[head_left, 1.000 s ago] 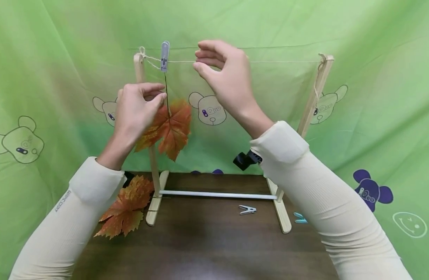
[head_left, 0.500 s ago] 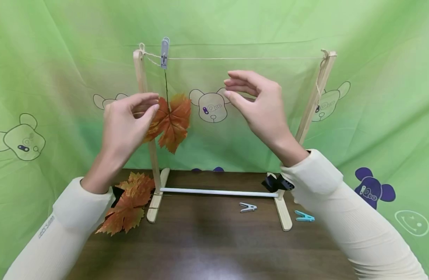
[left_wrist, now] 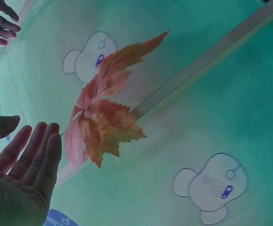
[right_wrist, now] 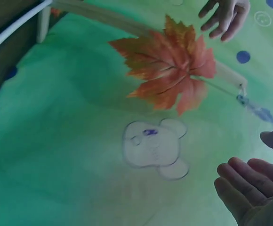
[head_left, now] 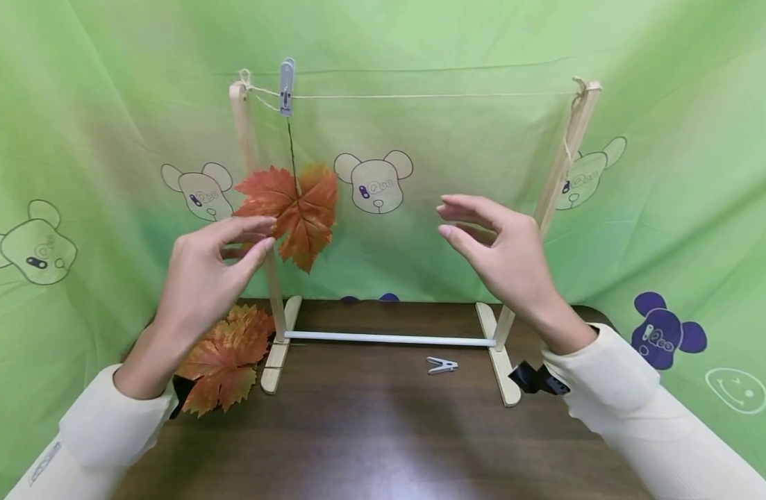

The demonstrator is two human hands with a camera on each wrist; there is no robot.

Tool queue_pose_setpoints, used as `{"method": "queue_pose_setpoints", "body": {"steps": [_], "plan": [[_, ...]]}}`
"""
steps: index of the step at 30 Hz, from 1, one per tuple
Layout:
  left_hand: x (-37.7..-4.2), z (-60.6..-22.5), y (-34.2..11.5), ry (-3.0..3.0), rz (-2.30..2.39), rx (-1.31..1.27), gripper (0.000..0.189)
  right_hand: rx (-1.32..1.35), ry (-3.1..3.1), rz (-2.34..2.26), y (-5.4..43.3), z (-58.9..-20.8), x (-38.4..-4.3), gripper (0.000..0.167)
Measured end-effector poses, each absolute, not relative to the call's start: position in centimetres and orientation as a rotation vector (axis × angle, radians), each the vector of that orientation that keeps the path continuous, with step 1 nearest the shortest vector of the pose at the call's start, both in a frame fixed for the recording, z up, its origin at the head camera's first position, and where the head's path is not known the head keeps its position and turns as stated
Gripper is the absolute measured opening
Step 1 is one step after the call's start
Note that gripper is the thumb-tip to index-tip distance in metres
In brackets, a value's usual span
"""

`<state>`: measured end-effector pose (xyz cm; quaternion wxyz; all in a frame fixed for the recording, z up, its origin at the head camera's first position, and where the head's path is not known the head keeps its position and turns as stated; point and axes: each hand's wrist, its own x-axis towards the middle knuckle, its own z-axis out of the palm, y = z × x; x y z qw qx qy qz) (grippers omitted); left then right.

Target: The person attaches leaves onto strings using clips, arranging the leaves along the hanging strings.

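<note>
An orange-red artificial maple leaf (head_left: 304, 215) hangs by its stem from a grey clothespin (head_left: 286, 87), which is clipped on the string (head_left: 420, 95) near the left post. My left hand (head_left: 210, 267) holds nothing; its loosely bent fingers overlap the leaf's lower left edge in the head view. Thumb and fingers stand apart there, as the left wrist view also shows beside the leaf (left_wrist: 103, 117). Well to the right, my right hand (head_left: 508, 253) is in the air below the string, fingers relaxed and thumb apart. In the right wrist view the leaf (right_wrist: 169, 66) hangs far from it.
The string runs between two wooden posts (head_left: 554, 180) joined low down by a white bar (head_left: 389, 338). More orange leaves (head_left: 226, 361) lie on the brown table (head_left: 357, 430) at left. Another grey clothespin (head_left: 442, 365) lies before the bar. A green printed curtain (head_left: 383, 264) stands behind.
Both hands have come down from the string and stem, the right one also moving rightward. The left hand has let go of the stem. The leaf stays hanging from the clothespin.
</note>
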<state>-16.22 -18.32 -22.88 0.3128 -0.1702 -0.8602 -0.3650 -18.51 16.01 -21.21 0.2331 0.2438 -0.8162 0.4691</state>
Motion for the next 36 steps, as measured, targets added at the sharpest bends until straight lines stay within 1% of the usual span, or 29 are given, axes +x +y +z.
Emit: {"method": "queue_pose_setpoints", "body": {"steps": [10, 18, 27, 36], "plan": [[-15.0, -26.6, -19.7, -2.291, -0.922, -0.562, 0.027, 0.652, -2.4, 1.116, 19.0, -24.8, -17.8, 0.042], [-14.4, -30.9, -21.5, -2.415, -0.962, -0.529, 0.028, 0.605, -2.486, 1.095, 20.1, -28.3, -17.0, 0.045], [-14.6, -35.5, -23.5, -2.678, -0.969, -0.47, 0.033, 0.578, -2.537, 1.033, 20.4, -32.0, -17.1, 0.047], [-15.7, -37.9, -25.1, -2.793, -0.98, -0.454, 0.036, 0.563, -2.584, 1.031, 20.5, -34.9, -17.1, 0.044]]}}
